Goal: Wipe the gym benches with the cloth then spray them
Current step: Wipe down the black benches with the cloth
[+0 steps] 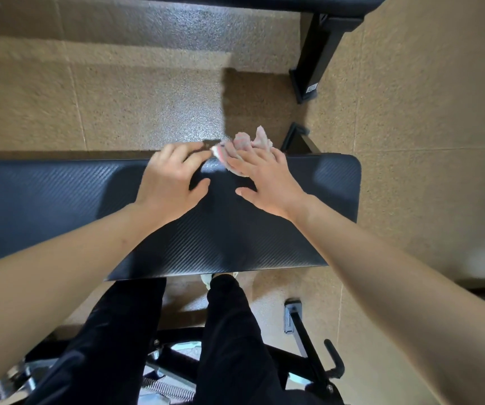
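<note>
Cloth point(245, 143), head view: bunched at the far edge of the tabletop point(60, 200), 12 o'clock, near its right end. Right hand point(267, 182) lies flat on it, judged pressing down to wipe. Left hand point(174, 176) meets its corner at 11 o'clock. Pinching or merely steadying, cannot tell.

The bench point(60, 200) under my hands is black with a fine diagonal weave pattern. My cloth point(245, 144) is pale pink and white, the floor point(118, 112) speckled tan, my trousers point(229, 331) black.
</note>
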